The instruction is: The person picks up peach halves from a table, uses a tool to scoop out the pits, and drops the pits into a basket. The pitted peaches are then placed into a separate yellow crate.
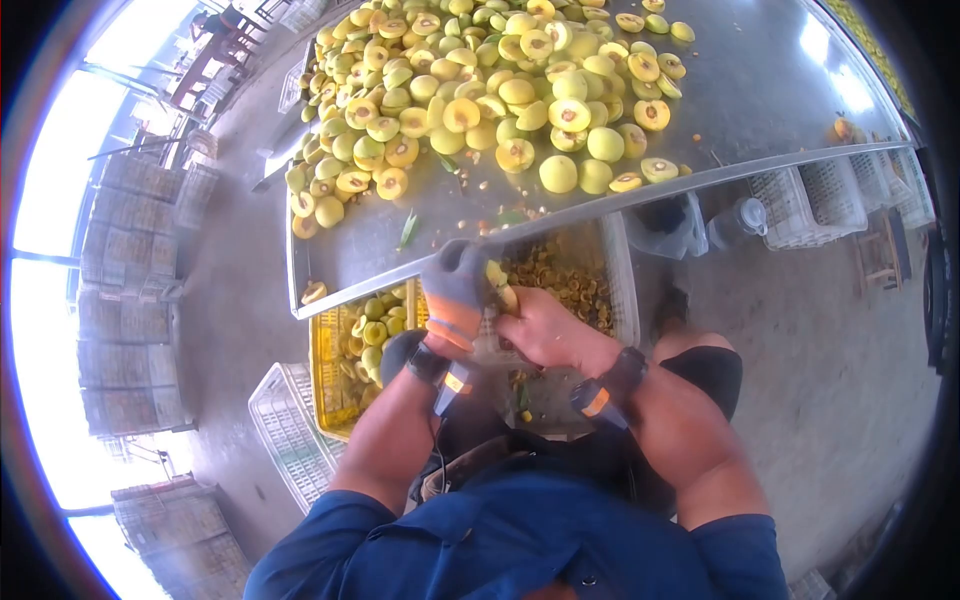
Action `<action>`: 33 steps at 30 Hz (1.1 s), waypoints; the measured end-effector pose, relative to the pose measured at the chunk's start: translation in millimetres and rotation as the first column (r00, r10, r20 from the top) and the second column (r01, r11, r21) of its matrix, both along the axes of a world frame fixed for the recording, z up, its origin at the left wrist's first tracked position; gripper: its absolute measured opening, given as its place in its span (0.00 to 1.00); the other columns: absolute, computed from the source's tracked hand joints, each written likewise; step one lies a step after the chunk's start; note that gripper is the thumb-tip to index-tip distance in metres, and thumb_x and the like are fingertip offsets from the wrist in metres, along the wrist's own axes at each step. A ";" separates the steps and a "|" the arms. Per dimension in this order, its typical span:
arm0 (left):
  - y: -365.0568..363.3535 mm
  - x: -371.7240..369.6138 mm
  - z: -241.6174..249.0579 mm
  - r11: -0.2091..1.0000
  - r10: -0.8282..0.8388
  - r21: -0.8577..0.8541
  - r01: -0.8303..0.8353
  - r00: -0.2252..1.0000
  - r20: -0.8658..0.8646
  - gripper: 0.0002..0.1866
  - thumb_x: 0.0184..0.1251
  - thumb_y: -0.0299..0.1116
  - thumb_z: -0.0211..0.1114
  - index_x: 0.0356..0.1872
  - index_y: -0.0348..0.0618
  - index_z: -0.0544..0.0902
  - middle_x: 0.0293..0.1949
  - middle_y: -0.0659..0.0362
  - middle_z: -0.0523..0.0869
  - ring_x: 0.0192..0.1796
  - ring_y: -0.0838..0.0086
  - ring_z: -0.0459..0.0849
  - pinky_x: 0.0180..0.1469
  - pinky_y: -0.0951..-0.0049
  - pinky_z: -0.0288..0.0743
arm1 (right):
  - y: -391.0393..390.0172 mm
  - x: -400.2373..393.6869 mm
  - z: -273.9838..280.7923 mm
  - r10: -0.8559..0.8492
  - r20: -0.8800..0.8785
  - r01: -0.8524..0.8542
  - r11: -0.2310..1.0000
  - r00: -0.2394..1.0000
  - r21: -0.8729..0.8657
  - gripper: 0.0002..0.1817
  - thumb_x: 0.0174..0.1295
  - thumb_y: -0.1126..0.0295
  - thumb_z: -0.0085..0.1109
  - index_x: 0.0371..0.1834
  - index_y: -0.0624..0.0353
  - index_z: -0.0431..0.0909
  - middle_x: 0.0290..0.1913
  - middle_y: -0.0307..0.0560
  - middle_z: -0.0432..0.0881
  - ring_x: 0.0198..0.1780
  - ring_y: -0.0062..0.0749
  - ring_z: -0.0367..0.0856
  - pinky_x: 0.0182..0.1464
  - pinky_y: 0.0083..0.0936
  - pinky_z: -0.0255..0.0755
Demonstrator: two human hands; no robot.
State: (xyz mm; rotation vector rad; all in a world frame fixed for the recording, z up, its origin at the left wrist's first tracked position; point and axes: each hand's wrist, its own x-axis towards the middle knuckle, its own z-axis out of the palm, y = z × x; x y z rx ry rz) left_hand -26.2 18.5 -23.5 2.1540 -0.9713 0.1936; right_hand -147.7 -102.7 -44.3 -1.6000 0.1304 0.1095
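Note:
My left hand (457, 290), in a grey and orange glove, is closed round a piece of yellow-green fruit (497, 277) at the metal table's front edge. My bare right hand (545, 328) is closed just right of it, with its fingers against a small yellowish thing that I cannot make out. Both hands are above a white crate (622, 285) of small brown pits (575, 285). Beyond them, a large heap of whole and halved fruits (480, 110) lies on the metal table (375, 245).
A yellow crate (328, 385) of fruit stands below the table, left of my hands. An empty white crate (290, 430) is beside it. Under the table's right side are a plastic jug (738, 222) and white baskets (810, 205). Stacked crates (130, 300) line the left.

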 end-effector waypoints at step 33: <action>-10.7 -12.8 9.7 0.968 -0.168 -0.196 0.158 0.985 -0.039 0.06 0.74 0.24 0.66 0.46 0.37 0.90 0.40 0.53 0.90 0.41 0.65 0.91 0.45 0.70 0.84 | -1.3 -19.1 28.2 0.166 -0.245 -0.008 0.842 0.955 0.539 0.13 0.76 0.67 0.54 0.30 0.53 0.71 0.22 0.33 0.69 0.17 0.20 0.68 0.18 0.29 0.61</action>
